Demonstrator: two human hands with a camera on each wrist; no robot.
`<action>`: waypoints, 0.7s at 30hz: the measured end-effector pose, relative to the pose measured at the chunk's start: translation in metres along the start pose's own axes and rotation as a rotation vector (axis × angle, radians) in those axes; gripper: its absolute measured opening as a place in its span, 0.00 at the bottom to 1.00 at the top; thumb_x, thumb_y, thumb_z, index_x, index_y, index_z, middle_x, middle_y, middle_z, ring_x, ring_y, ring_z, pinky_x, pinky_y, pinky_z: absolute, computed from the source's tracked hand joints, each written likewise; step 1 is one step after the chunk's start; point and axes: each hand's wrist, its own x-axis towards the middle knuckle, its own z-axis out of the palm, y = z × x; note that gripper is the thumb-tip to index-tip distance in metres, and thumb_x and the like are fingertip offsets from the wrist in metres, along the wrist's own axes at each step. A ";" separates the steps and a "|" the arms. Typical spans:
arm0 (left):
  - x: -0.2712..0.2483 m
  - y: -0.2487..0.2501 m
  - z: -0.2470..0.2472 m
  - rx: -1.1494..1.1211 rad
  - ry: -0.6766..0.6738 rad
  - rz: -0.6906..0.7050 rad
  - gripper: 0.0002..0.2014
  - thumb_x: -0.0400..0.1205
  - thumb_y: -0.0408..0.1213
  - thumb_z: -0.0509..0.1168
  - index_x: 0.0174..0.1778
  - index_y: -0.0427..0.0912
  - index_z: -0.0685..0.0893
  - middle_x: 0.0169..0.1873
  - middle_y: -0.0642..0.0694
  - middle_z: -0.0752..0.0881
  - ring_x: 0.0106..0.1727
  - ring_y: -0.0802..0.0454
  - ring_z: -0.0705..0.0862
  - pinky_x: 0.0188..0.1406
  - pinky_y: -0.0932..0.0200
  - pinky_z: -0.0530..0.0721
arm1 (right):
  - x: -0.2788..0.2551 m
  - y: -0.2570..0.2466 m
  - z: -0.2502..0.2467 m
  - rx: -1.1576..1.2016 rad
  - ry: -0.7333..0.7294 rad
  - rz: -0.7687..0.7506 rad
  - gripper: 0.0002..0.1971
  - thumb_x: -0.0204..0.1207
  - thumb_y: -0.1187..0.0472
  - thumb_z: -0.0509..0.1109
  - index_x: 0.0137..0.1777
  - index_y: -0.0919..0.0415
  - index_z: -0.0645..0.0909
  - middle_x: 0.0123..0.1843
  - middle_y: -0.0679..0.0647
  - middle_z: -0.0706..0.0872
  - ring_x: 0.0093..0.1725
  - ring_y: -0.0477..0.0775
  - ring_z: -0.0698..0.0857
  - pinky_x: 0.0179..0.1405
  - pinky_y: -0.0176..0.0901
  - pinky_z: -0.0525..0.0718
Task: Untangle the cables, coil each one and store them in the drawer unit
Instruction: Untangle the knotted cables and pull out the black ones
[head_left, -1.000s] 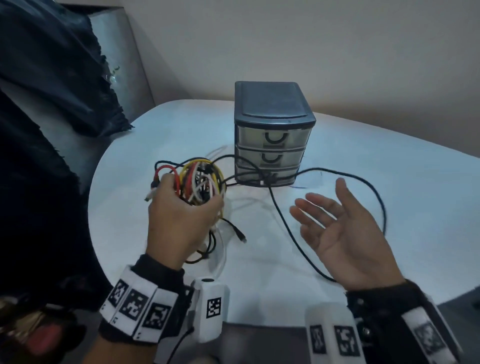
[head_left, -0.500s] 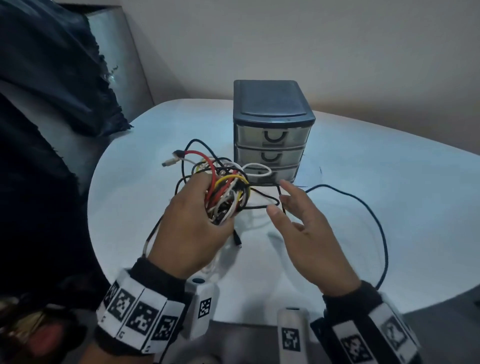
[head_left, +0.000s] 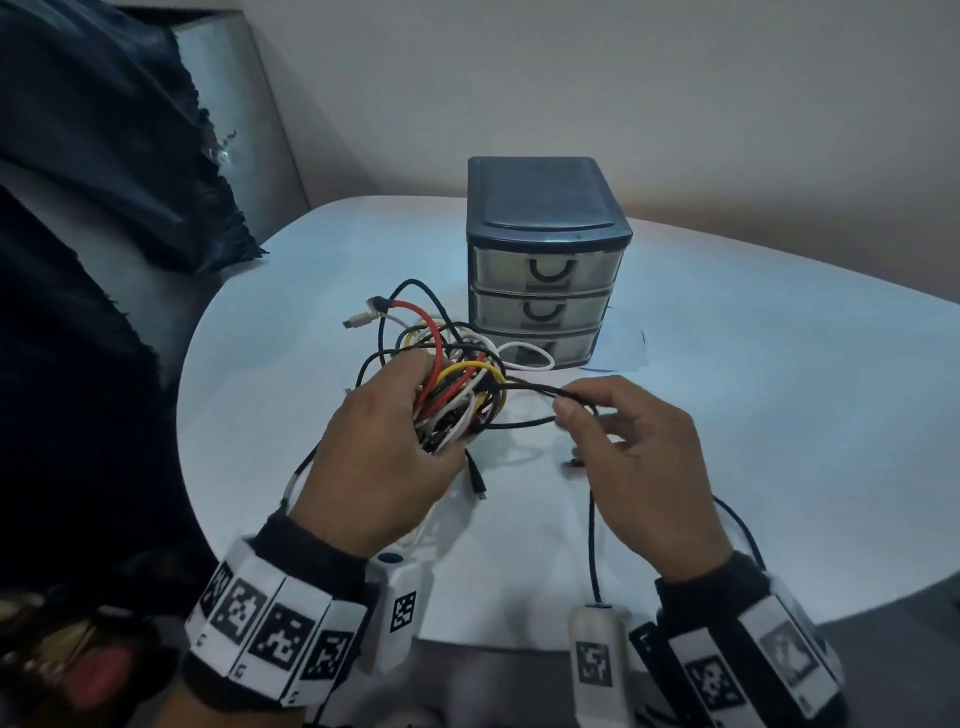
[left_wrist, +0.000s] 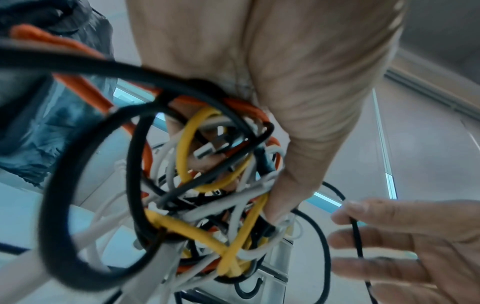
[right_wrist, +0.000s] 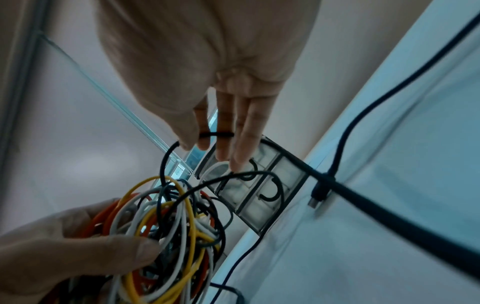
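Far out beyond my left hand (head_left: 382, 467), dark cloth (head_left: 104, 171) hangs over something grey at the table's edge. My left hand itself is raised above the white table (head_left: 779, 395), fingers and thumb curled round the tangle of cables (head_left: 457, 387): red, yellow, white and black strands bunched together in my grip. In the left wrist view the yellow loops (left_wrist: 207, 156) and a thick black loop (left_wrist: 85, 185) cross over each other right in front of my palm, with a metal plug buried in the middle. A white plug end (head_left: 361, 318) sticks out of the tangle on the far side of my knuckles, and another black end (head_left: 478, 480) dangles below my thumb, just above the table.

Between my hands a black cable (head_left: 535, 389) runs out of the tangle to my right hand (head_left: 641, 467). I pinch it between thumb and forefinger, the other fingers loosely bent; the right wrist view shows the cable crossing my fingertips (right_wrist: 205, 139). From that hand the cable drops towards my wrist and trails over the table to my right.

Straight ahead of both hands, beyond the tangle, stands the drawer unit (head_left: 545, 260), all three drawers closed.
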 end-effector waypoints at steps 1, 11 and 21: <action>0.000 -0.001 0.000 0.021 -0.018 0.001 0.17 0.73 0.38 0.78 0.53 0.53 0.80 0.44 0.58 0.85 0.44 0.55 0.84 0.44 0.48 0.87 | 0.000 -0.001 -0.001 0.002 0.017 -0.054 0.05 0.79 0.59 0.74 0.47 0.47 0.89 0.47 0.40 0.89 0.50 0.44 0.89 0.42 0.45 0.90; -0.006 0.015 0.006 -0.017 -0.111 0.056 0.15 0.71 0.38 0.78 0.49 0.52 0.82 0.40 0.57 0.87 0.41 0.56 0.85 0.41 0.52 0.85 | -0.004 0.000 0.012 -0.337 0.128 -0.464 0.06 0.77 0.59 0.74 0.47 0.60 0.91 0.42 0.50 0.77 0.41 0.53 0.79 0.43 0.35 0.76; -0.005 0.017 0.002 -0.059 -0.124 -0.004 0.13 0.72 0.40 0.75 0.47 0.54 0.79 0.38 0.58 0.87 0.39 0.58 0.85 0.40 0.55 0.85 | -0.002 -0.005 -0.009 -0.280 0.120 -0.452 0.04 0.79 0.69 0.72 0.49 0.61 0.86 0.48 0.51 0.84 0.45 0.46 0.83 0.43 0.33 0.82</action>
